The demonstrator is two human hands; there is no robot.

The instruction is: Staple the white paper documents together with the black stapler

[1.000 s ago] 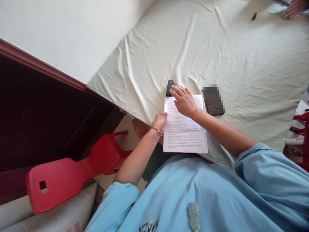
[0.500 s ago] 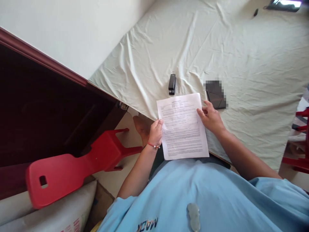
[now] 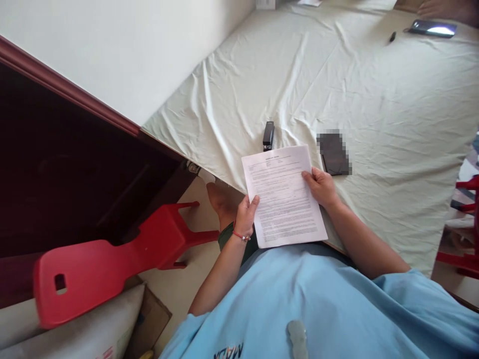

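Note:
A stack of printed paper sheets [image 3: 284, 199] is held up in front of my shirt, tilted a little, over the table's near edge. My left hand [image 3: 246, 217] grips its left edge, thumb on top and the other fingers behind. On the opposite edge my right hand [image 3: 321, 187] pinches the sheets, its thumb on the printed face; its fingers are partly hidden. Just past the top of the paper lies a black stapler [image 3: 268, 134]. To the right of it rests a dark flat object [image 3: 336, 154], partly blurred out, close to my right hand.
A wrinkled pale cloth covers the table [image 3: 355, 94]. A phone [image 3: 432, 28] and a small black item [image 3: 392, 36] lie at the far right, near another person's arm [image 3: 449, 10]. A red plastic chair [image 3: 86, 274] and a white sack [image 3: 101, 329] stand on my left.
My right hand has closed on the right edge of the papers, where its fingers were spread before. The left hand has slid slightly down the left edge. The view has tilted up a little.

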